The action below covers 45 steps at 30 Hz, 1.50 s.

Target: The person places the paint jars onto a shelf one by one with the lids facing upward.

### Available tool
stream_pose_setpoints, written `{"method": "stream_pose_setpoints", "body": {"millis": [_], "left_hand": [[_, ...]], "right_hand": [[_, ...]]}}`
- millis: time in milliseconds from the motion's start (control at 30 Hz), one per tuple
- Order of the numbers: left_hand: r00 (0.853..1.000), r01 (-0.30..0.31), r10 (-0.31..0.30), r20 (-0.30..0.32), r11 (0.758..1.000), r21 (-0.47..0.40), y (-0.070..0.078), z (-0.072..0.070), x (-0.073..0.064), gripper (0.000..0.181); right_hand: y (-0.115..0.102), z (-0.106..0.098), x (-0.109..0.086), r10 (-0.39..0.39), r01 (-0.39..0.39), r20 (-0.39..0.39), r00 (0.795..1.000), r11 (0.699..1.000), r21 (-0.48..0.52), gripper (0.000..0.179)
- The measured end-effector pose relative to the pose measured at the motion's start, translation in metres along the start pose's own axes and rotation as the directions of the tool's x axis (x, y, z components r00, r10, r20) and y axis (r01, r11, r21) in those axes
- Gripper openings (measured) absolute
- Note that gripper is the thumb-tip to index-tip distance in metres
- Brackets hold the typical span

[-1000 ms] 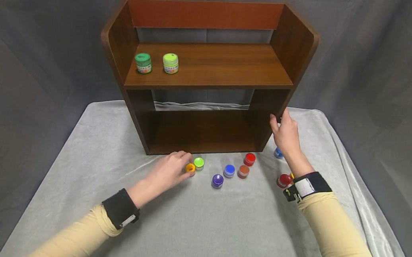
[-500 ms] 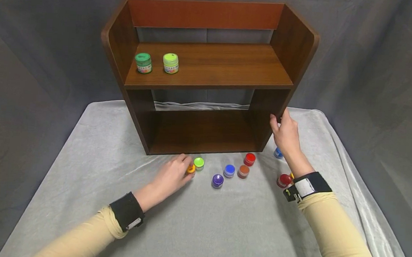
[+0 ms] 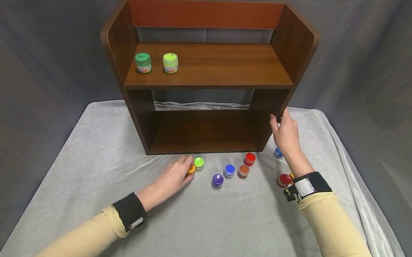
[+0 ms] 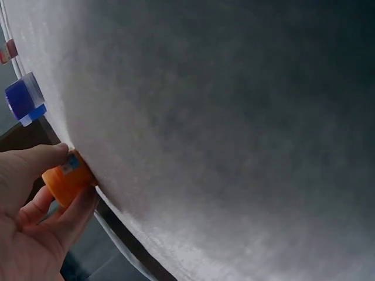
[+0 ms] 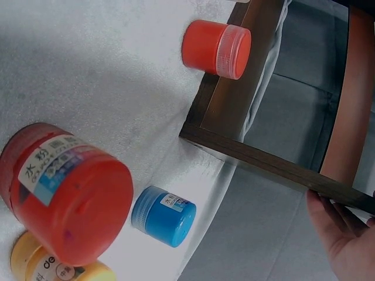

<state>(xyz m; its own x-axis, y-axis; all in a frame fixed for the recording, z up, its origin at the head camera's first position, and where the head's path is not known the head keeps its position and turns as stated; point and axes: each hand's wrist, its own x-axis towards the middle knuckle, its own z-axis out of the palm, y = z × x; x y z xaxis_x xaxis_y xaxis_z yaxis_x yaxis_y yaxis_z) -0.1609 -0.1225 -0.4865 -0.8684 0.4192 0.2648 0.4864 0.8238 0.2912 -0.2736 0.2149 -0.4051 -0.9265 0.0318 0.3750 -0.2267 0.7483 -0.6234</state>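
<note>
My left hand (image 3: 172,177) pinches an orange paint jar (image 4: 69,180) between thumb and fingers, low at the tablecloth in front of the wooden shelf (image 3: 217,63). Just right of those fingertips stands a light green jar (image 3: 198,164). My right hand (image 3: 287,136) grips the shelf's right side panel at its front edge, thumb toward the inside; its other fingers are partly hidden behind the panel. On the upper board, toward the left, a dark green jar (image 3: 143,63) and a yellow-green jar (image 3: 170,63) stand upright, apart from each other.
Purple (image 3: 218,181), blue (image 3: 229,170), brown (image 3: 243,171) and red jars (image 3: 249,159) stand before the shelf. Near my right forearm are a dark red jar (image 3: 283,180), a bright blue jar (image 5: 167,216) and a yellow jar (image 5: 55,263). Grey curtains hang behind and at both sides.
My left hand has moved slightly right and nearer, and its fingers have closed around the orange jar. The right hand, shelf and other jars have stayed put.
</note>
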Motion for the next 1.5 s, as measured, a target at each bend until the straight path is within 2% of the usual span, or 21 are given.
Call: {"method": "stream_pose_setpoints", "body": {"millis": [133,400,567,733,1033,1500], "left_hand": [[1.000,0.011,-0.012,-0.029,1.000,-0.026,-0.001,0.003,0.000,0.031],[0.998,0.056,-0.059,-0.025,0.992,-0.117,-0.001,0.004,0.000,0.031],[0.994,0.104,-0.109,-0.018,0.979,-0.178,-0.001,0.001,0.000,0.036],[0.992,0.114,-0.124,-0.036,0.971,-0.209,-0.002,-0.003,0.000,0.037],[0.990,0.109,-0.128,-0.055,0.958,-0.267,-0.002,-0.016,0.002,0.037],[0.983,0.088,-0.126,-0.133,0.961,-0.261,-0.002,-0.045,0.015,0.040]], "right_hand": [[0.000,0.000,0.000,0.004,-0.004,0.005,1.000,1.000,0.002,0.037],[0.000,0.000,0.000,0.000,0.000,0.006,1.000,1.000,-0.002,0.038],[0.000,0.000,0.000,-0.001,0.001,0.004,1.000,1.000,-0.003,0.037],[-0.001,0.000,0.000,0.013,-0.013,0.018,1.000,1.000,0.003,0.038],[-0.001,0.000,0.000,0.025,-0.025,0.029,0.999,1.000,-0.002,0.038],[-0.001,0.000,0.000,0.020,-0.019,0.017,1.000,1.000,-0.009,0.036]]}}
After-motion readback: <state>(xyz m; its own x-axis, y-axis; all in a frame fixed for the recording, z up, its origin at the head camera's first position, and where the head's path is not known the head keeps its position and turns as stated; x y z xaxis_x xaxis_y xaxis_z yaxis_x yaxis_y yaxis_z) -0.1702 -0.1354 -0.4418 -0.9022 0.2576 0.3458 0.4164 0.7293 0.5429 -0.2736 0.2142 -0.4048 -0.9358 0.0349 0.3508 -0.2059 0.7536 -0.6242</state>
